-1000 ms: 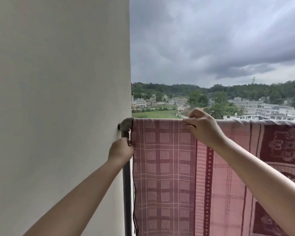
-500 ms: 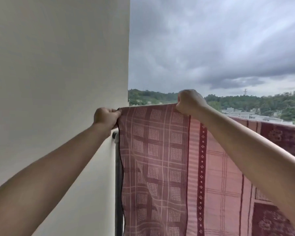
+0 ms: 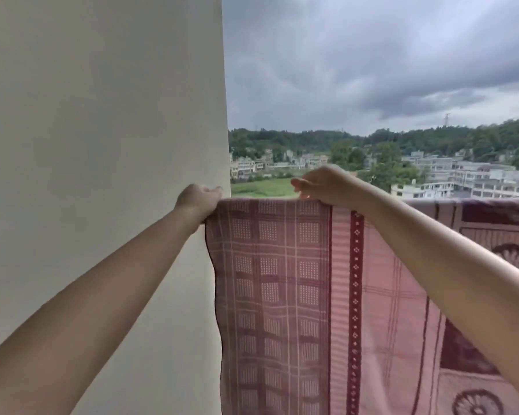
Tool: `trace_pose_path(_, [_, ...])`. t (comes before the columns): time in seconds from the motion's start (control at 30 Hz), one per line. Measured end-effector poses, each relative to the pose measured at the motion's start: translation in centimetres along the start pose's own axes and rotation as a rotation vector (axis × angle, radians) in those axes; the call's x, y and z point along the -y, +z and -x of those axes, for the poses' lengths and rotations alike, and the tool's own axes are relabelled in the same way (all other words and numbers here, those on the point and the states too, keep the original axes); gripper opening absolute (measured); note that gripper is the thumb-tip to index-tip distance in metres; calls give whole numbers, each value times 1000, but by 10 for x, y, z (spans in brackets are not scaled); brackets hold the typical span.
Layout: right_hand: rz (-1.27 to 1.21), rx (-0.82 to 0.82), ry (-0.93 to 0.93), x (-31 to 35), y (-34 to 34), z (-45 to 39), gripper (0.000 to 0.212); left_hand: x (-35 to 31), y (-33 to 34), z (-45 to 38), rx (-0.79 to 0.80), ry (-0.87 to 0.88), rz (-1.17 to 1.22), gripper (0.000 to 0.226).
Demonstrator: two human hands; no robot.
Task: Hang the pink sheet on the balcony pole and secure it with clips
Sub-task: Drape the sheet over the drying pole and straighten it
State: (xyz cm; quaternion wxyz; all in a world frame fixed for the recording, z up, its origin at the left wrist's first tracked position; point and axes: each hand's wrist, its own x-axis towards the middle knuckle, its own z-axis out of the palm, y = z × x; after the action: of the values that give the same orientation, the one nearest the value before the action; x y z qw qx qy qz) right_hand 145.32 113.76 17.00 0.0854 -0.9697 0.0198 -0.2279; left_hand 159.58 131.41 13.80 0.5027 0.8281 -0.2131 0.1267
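Outside, grey cloud hangs over wooded hills [image 3: 402,139] and pale buildings [image 3: 462,178], with a plain cream wall [image 3: 102,145] filling my left side. My left hand [image 3: 197,200] has its fingers [image 3: 215,191] curled over the top left corner of the pink sheet [image 3: 282,280], gripping it right against the wall's edge. My right hand [image 3: 324,184] pinches the top edge further right, thumb pointing left, fingers folded down onto the cloth. Between the two hands the top edge runs level and taut. From there the sheet hangs straight down, checked at the left, then a dark dotted stripe, then wheel-like motifs at the right. I cannot see the pole under the cloth.
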Motion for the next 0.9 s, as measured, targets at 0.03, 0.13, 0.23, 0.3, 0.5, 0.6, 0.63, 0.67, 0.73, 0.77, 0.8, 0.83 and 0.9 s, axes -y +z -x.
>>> trace_pose_path(0.03, [47,-76,-51,2,3,6,42,7,-3,11,-35,-21,107,29])
trace_pose_path(0.13, [184,-155,-179,0,15,20,34,29,-4,42,-20,-27,232,20])
trace_pose_path(0.23, [252,-245,-267,-5,29,33,32,40,3,62,-53,61,105,23])
trace_pose_path(0.3, [162,-382,-271,-8,33,35,22,36,7,68,-106,99,31,25])
trace_pose_path(0.5, [279,-457,-194,4,28,31,12,22,-6,60,-255,137,32,33])
trace_pose_path(0.6, [406,-600,-62,21,22,15,20,9,-19,38,-308,180,-7,32])
trace_pose_path(0.63, [383,-605,5,28,20,7,23,2,-24,31,-335,189,-25,31])
trace_pose_path(0.67, [328,-580,77,35,21,-1,23,-1,-29,26,-359,182,-42,31])
trace_pose_path(0.73, [269,-567,179,40,17,-27,19,-11,-37,8,-409,182,-79,31])
trace_pose_path(0.77, [263,-531,207,40,17,-37,19,-12,-38,3,-411,161,-126,31])
trace_pose_path(0.8, [270,-476,214,39,17,-46,19,-13,-39,-3,-394,141,-187,31])
trace_pose_path(0.83, [269,-376,218,37,19,-52,19,-11,-38,-7,-360,105,-235,31])
trace_pose_path(0.9, [205,-108,207,33,24,-51,25,-4,-31,-3,-292,9,-267,30])
